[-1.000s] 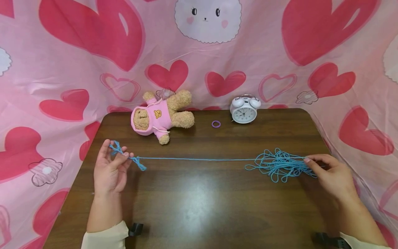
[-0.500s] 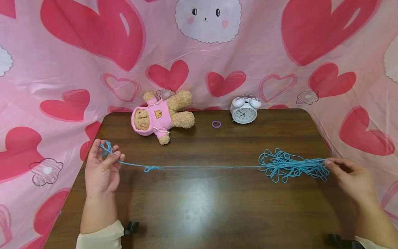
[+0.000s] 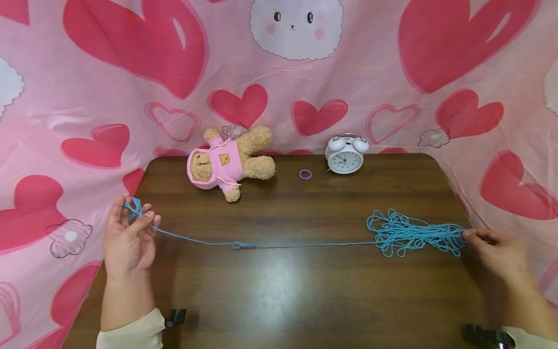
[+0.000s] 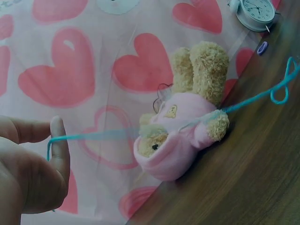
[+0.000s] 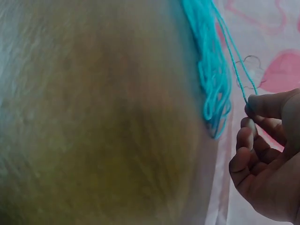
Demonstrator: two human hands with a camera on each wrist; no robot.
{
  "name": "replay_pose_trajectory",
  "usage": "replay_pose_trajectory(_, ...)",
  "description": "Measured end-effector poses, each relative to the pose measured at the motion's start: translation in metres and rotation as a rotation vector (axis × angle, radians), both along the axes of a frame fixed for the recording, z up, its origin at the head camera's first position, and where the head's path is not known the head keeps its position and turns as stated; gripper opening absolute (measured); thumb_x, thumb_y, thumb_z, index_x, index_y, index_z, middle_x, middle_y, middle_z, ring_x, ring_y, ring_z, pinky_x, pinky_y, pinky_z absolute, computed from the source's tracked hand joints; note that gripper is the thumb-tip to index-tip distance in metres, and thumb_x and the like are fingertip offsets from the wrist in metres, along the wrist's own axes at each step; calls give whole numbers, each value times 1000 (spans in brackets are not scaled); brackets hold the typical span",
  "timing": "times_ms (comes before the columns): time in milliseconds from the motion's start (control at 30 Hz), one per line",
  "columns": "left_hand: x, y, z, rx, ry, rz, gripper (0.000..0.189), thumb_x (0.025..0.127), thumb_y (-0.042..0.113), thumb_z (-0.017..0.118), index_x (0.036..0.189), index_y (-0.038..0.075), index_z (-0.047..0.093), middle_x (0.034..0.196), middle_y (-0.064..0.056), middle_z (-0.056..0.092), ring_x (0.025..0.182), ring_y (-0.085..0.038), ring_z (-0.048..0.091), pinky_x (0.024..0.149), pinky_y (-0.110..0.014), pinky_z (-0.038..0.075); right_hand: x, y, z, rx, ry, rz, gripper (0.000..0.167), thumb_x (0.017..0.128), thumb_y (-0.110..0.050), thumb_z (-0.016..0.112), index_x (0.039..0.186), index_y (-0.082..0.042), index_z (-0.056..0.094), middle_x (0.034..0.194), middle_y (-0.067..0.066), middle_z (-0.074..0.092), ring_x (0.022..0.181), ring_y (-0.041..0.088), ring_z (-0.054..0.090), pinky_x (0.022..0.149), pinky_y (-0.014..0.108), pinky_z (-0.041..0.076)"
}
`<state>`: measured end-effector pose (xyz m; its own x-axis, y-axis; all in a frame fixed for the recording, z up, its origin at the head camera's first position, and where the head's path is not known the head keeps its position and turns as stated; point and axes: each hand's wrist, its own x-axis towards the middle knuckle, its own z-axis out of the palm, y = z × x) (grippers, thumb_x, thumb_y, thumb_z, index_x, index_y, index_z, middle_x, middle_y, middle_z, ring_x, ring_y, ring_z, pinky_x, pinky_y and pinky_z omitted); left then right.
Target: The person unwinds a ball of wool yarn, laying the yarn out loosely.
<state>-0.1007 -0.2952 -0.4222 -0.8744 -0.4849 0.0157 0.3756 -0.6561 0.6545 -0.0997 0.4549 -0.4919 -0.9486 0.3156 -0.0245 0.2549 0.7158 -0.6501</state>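
Light blue string runs across the wooden table between my two hands. At the left, my left hand (image 3: 131,242) pinches the string between thumb and fingers, with a small bunch of loops (image 3: 134,207) at its fingertips. From there a single strand (image 3: 192,239) sags toward the middle, where a small loop (image 3: 239,245) sits in it. On the right lies a loose tangle of blue string (image 3: 414,235). My right hand (image 3: 501,254) pinches the tangle's right end with thumb and forefinger; in the right wrist view two strands (image 5: 234,61) lead into that pinch.
A teddy bear in a pink hoodie (image 3: 228,162) lies at the back left of the table (image 3: 279,300). A purple ring-shaped band (image 3: 305,174) and a white twin-bell alarm clock (image 3: 346,155) are at the back. A pink heart-print cloth (image 3: 279,72) hangs around the table.
Both hands have moved apart, left hand leftward and right hand rightward. More strand has slipped out of the left hand, its small loop now near mid-table. The tangle has stretched and shifted right.
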Motion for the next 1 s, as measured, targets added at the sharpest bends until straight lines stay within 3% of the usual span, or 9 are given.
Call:
replay_pose_trajectory(100, -1, -1, 1, 17, 17, 2, 63, 87, -33, 52, 135, 8, 46, 125, -6, 48, 87, -23, 72, 60, -35, 63, -3, 4, -4, 84, -51, 10, 45, 101, -41, 64, 109, 3, 73, 78, -15, 69, 74, -9, 48, 61, 21, 40)
replay_pose_trajectory(233, -1, -2, 1, 28, 24, 4, 62, 87, -34, 51, 133, 7, 47, 123, -7, 49, 87, -24, 72, 61, -35, 63, -6, 5, -7, 150, -99, 30, 53, 102, -42, 62, 119, 8, 68, 105, 29, 72, 93, 31, 62, 65, 27, 37)
replay_pose_trajectory(333, -1, -2, 1, 25, 21, 6, 63, 87, -34, 51, 135, 7, 46, 123, -7, 49, 88, -24, 72, 62, -35, 63, -7, 6, -9, 172, -108, 60, 55, 102, -42, 61, 121, 9, 66, 117, 36, 66, 104, 52, 56, 67, 29, 37)
replay_pose_trajectory(433, -1, -2, 1, 26, 18, 10, 64, 86, -34, 52, 135, 7, 46, 123, -7, 49, 88, -24, 72, 61, -35, 63, -8, 9, -10, 180, -112, 77, 54, 102, -42, 61, 121, 8, 67, 117, 35, 67, 101, 46, 58, 67, 29, 37)
replay_pose_trajectory(567, -1, -1, 1, 27, 9, 12, 64, 86, -34, 53, 135, 7, 47, 123, -7, 49, 88, -24, 72, 61, -35, 63, -7, 13, -11, 181, -94, 95, 47, 102, -37, 64, 118, 7, 69, 109, 29, 72, 87, 12, 58, 66, 26, 37)
replay_pose_trajectory(633, 0, -1, 1, 27, 3, 14, 65, 86, -34, 53, 136, 8, 46, 124, -7, 48, 88, -23, 72, 61, -35, 63, -7, 16, -12, 195, -88, 106, 43, 102, -33, 64, 117, 7, 70, 106, 28, 73, 82, 4, 53, 65, 26, 36)
replay_pose_trajectory(800, 1, -1, 2, 23, -10, 16, 69, 86, -33, 54, 139, 9, 44, 124, -6, 47, 89, -23, 72, 61, -34, 63, -3, 23, -13, 203, -95, 89, 39, 103, -27, 62, 115, 9, 69, 106, 30, 72, 80, 5, 52, 66, 28, 36)
replay_pose_trajectory(967, 0, 0, 1, 27, 2, 4, 68, 86, -34, 54, 138, 8, 44, 125, -6, 47, 88, -23, 72, 62, -35, 63, -1, 18, -11, 209, -68, 89, 41, 103, -31, 63, 114, 7, 71, 100, 22, 75, 79, -11, 45, 65, 26, 37)
replay_pose_trajectory(1000, 0, 1, 1, 29, 6, 2, 67, 86, -33, 53, 138, 8, 45, 126, -6, 47, 88, -23, 72, 62, -35, 63, -1, 15, -9, 214, -55, 96, 40, 102, -32, 64, 114, 6, 72, 100, 23, 75, 81, -7, 50, 65, 26, 37)
